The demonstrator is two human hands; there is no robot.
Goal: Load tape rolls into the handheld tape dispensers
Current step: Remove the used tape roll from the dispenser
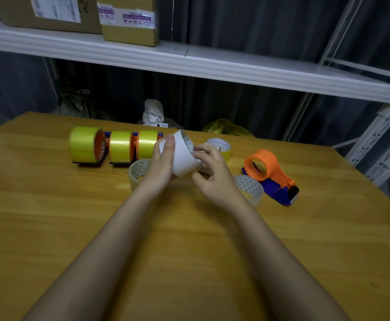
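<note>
Three loaded dispensers: the yellow-rolled dispensers stand in a row at the far left of the bench, apparently finished.
Roll in hand: a white tape roll is held above the bench centre, tilted, its open core facing up and to the right.
Left hand: the left hand grips the roll's outer wall, thumb laid along it near the upper rim.
Right hand: the right hand is at the roll's right edge, fingers curled at the rim; whether it pinches a loose tape end or only steadies the roll cannot be told.
Empty dispenser: one orange-and-blue dispenser lies to the right of the hands, hub bare, cutter end towards the near right.
Step judged: orienting the roll, or finding its free end, before seating it on the bare hub.
Method advised: check unwind direction first, so the tape feeds towards the cutter; press the core squarely over the hub; keep fingers off the blade end.
Spare rolls: a clear roll lies partly under the left wrist, another clear roll just beside the dispenser, and a yellowish roll behind the right hand.
Obstruction: the clear roll beside the dispenser crowds the approach and may need shifting.
Surroundings: cardboard boxes sit on a shelf above.
</note>
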